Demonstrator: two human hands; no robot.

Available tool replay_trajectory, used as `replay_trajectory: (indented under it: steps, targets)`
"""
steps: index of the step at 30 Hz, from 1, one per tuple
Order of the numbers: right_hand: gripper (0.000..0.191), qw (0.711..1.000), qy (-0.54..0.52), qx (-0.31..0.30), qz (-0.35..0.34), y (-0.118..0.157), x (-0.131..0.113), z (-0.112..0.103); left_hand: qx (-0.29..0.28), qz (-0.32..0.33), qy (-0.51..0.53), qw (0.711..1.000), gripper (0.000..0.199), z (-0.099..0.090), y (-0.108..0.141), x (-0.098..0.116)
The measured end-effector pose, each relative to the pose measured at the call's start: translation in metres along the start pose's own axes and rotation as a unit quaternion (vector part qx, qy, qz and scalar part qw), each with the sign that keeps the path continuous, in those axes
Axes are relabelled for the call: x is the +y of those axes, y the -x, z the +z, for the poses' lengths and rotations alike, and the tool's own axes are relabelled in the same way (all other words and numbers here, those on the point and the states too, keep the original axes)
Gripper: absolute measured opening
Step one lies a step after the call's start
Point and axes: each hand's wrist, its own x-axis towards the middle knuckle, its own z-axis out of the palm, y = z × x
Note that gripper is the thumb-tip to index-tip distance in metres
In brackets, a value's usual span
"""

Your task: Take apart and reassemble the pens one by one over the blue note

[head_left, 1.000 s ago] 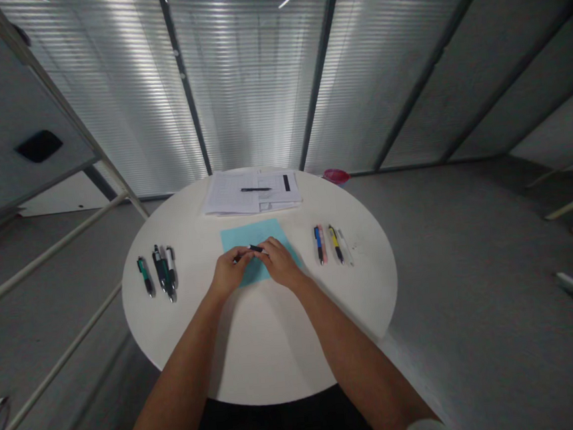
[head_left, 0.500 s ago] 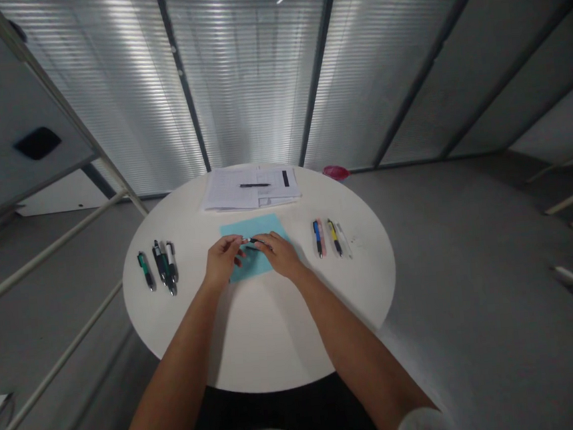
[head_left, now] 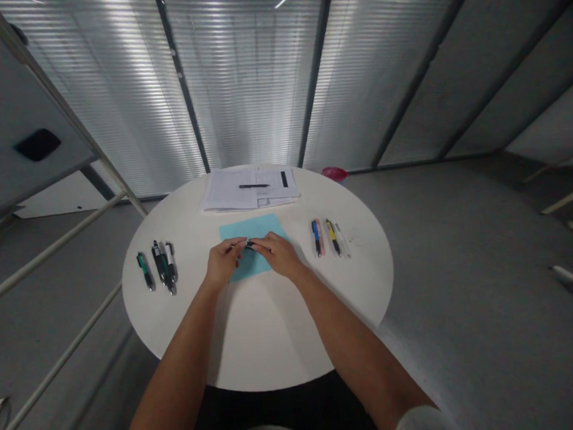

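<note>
Both my hands meet over a light blue paper sheet [head_left: 252,227] on a round white table [head_left: 267,340]. My left hand [head_left: 224,261] and my right hand [head_left: 279,254] pinch a black pen [head_left: 250,244] between their fingers, and most of its length is hidden. To the left lies a group of several pens [head_left: 159,267], and to the right lies another group of several pens [head_left: 327,238]. Neither group touches my hands.
Stacked printed papers [head_left: 249,189] with a black pen [head_left: 253,186] on top lie at the table's far edge. A pink object [head_left: 336,173] sits beyond the rim. Metal railings [head_left: 49,249] run along the left, and a ribbed glass wall stands behind.
My fingers have closed in around the pen, and my hands sit slightly nearer each other. The view has shifted only slightly.
</note>
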Motion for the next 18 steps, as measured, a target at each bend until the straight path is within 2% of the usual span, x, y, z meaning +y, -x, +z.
replay_trajectory:
  steps: [4,7,11,14,18]
  targets:
    - [0.035,1.0,-0.009,0.001,0.008,-0.0007,-0.001,0.0006,-0.011,0.008,0.015,1.0,0.042,-0.0017,0.0012,0.0019]
    - [0.036,1.0,-0.024,0.006,0.005,-0.0006,-0.0017,0.0005,-0.014,-0.012,0.065,0.998,0.046,-0.0002,0.0006,0.0015]
    - [0.035,0.999,-0.032,0.007,0.01,-0.0001,-0.0017,0.0004,0.028,-0.017,0.113,0.993,0.042,0.0033,-0.003,-0.0024]
    - [0.033,0.999,-0.035,0.002,0.011,0.0001,-0.0015,0.0007,0.039,-0.03,0.096,0.994,0.033,0.0036,-0.0039,-0.003]
    - [0.034,0.999,-0.046,0.006,0.016,-0.0007,-0.0008,0.0021,0.015,-0.031,0.075,0.997,0.035,0.0014,-0.0009,0.0005]
